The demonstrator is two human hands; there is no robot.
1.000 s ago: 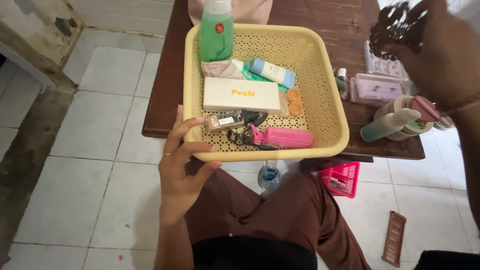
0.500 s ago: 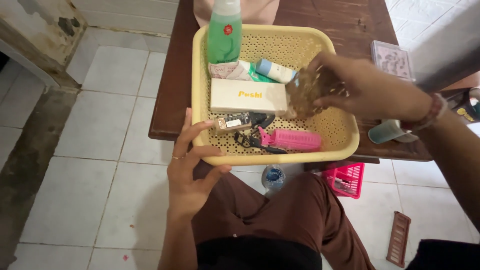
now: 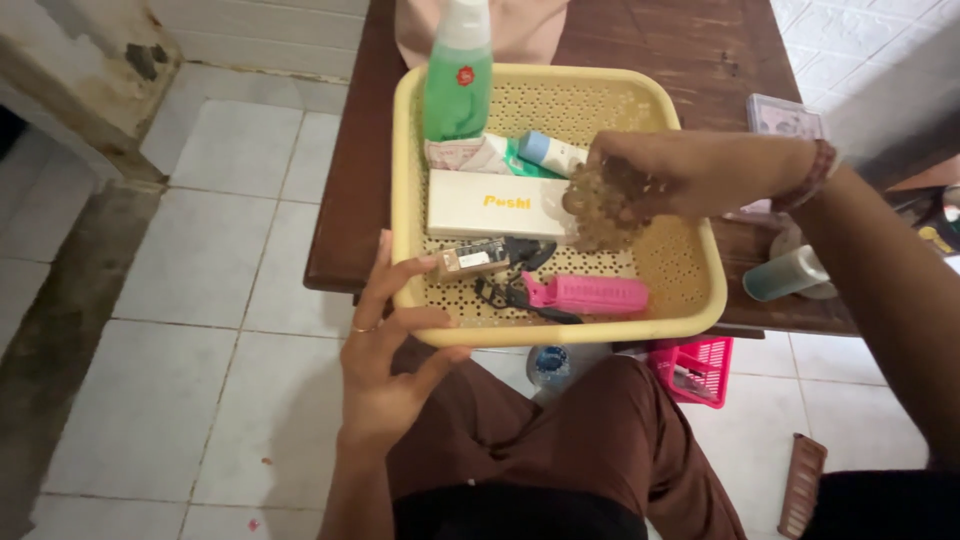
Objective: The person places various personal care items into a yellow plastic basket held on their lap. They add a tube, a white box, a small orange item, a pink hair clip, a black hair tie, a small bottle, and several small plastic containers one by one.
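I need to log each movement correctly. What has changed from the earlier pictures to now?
The right hand carried the brown beaded cluster from high right of the table down into the yellow basket, and grips it there. The left hand stayed on the basket's near corner; its contents did not move.

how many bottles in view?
3. Green bottle upright at the yellow basket's far left corner; teal bottle lying on the table right of the basket; blue-capped bottle on the floor below. The right hand may hide more.
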